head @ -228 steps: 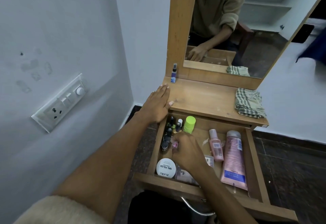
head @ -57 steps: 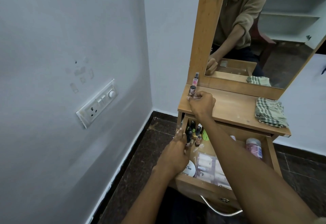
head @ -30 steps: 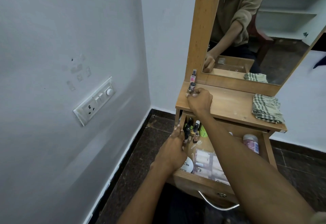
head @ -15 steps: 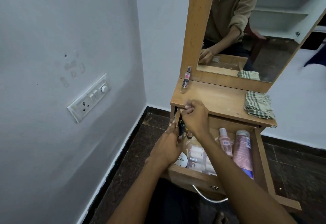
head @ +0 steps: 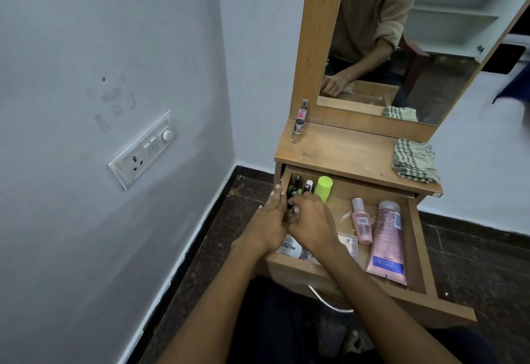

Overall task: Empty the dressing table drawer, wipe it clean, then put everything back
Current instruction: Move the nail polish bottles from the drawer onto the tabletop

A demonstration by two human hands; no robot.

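Head view: I look down into the open drawer (head: 415,249), pulled well out under the dressing table top (head: 344,154).
Drawer contents: small dark nail polish bottles (head: 296,184) crowd its back left corner, a lime green capped bottle (head: 323,188) just beside them; a small pink bottle (head: 362,224) and a large pink tube (head: 387,243) lie toward its right side; a round white nail polish remover tub (head: 291,246) sits at its front left, partly under my wrists.
Right hand: my right hand (head: 312,224) is down at the cluster, fingers curled inward over a small bottle; I judge it is pinching one, though the bottle is mostly hidden.
Left hand: my left hand (head: 269,223) stands at the drawer's left wall, fingers fairly straight against the bottles, steadying them; I cannot tell whether it holds anything.
Just changed: a moment ago my right hand was up at the top's back left corner setting a bottle down; now it is back in the drawer, and two little bottles (head: 298,125) stand at that corner by the mirror frame (head: 309,48).
Meaning: I judge emptying has barely begun; most items remain inside.
Versus the earliest frame: then only one bottle stood on top and my left hand rested on the top's front edge.
Top, right edge: the checked cloth (head: 414,161) lies folded and unused.
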